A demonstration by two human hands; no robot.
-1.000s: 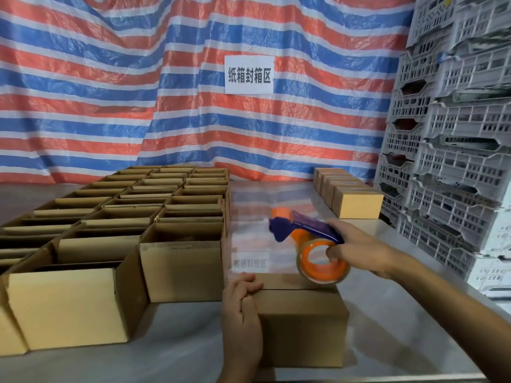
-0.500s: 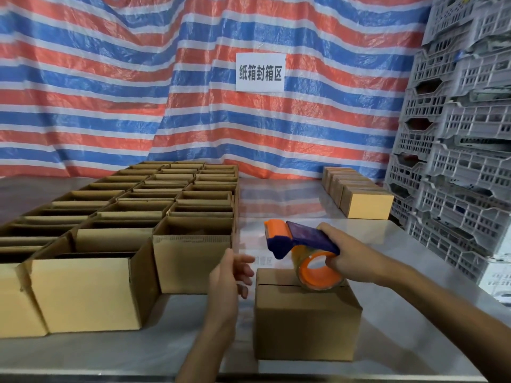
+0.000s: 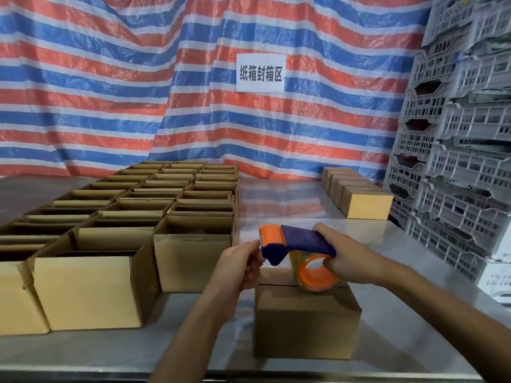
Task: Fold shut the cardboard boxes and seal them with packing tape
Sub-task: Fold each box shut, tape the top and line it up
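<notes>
Item: folded box [image 3: 305, 322], flaps shut, seam apparently untaped. Tape dispenser [image 3: 301, 250] over its top, long axis left to right, orange roller pointing left. Your right hand [image 3: 348, 255] grips the roll end. Your left hand [image 3: 240, 265] curls at the nose, hold unclear. Left of box: open boxes [image 3: 171, 194], pending. Behind-right: closed boxes [image 3: 365, 205], likely done.

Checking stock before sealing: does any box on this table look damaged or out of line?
The nearest open box on the left has a ragged, torn-looking upper left corner. The other open boxes stand in even rows, the closed boxes far right line up, and the front box under the tape dispenser looks intact.
</notes>
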